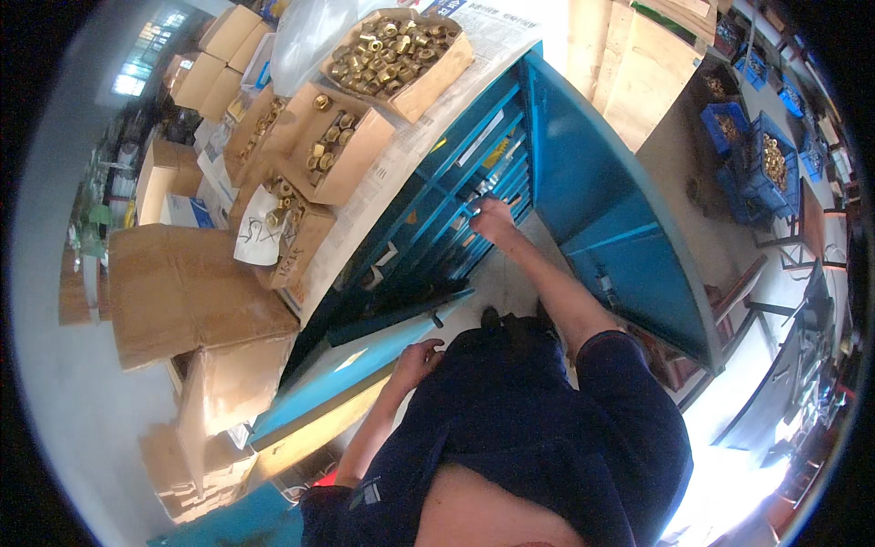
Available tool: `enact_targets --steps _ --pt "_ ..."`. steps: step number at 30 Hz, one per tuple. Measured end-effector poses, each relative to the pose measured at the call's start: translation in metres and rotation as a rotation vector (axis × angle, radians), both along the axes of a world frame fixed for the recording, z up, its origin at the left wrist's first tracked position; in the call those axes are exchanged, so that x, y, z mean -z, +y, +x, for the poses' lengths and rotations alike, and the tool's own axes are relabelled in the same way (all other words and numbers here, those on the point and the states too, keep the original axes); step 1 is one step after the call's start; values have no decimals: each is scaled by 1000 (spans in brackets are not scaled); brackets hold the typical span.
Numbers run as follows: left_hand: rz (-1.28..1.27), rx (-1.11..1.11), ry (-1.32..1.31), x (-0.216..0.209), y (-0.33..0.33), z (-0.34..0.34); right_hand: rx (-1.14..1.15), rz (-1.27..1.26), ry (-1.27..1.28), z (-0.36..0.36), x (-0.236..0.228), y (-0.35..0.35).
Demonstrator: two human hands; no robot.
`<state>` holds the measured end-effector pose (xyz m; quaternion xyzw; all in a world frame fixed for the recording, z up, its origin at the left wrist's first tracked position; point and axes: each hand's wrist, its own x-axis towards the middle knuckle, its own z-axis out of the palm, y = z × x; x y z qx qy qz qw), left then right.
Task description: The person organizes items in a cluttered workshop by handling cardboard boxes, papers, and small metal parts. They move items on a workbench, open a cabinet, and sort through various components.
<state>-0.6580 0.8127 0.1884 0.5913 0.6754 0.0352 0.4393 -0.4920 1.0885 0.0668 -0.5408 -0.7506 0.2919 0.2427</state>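
Note:
A blue metal cabinet [428, 196] with rows of narrow shelves stands before me, its two doors swung outward. My right hand [493, 221] reaches to the shelf fronts near the right door [592, 210]. Its fingers are bent together at a shelf edge, and whatever they grip is too small to make out. Lower down, my left hand [417, 363] hangs beside my thigh, near the left door [365, 365]. Its fingers are loosely bent and apart, with nothing seen in them. Small items and pale labels lie on the shelves, mostly in shadow.
On the newspaper-covered cabinet top sit cardboard boxes of brass fittings [392, 55], [333, 141] and a plastic bag [314, 32]. A large open carton [196, 287] stands at the left. Blue crates [770, 164] of metal parts are at the far right, near a wooden crate [629, 64].

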Motion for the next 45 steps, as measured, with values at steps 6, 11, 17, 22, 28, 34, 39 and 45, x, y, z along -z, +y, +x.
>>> enact_targets --steps 6,11,17,22,28,34,39,45 --pt "8 9 52 -1 8 -6 -120 -88 -122 -4 5 11" --pt "-7 -6 -44 27 -11 -21 -116 66 -68 12 -13 -12" --pt "2 52 -80 26 -5 -21 -77 -262 -129 -3 -29 14" --pt "-73 46 -1 14 -4 -21 -61 -145 -87 3 -36 14" --pt "-115 -28 -82 22 -22 -25 -10 -177 -73 -4 -29 20" --pt "-85 22 -25 30 -31 -30 -152 -26 -238 10 7 -8" --pt "-10 60 -75 41 -31 -40 -250 66 -573 103 112 -115" --pt "-63 189 -127 57 -32 -47 1187 -174 440 266 97 -269"
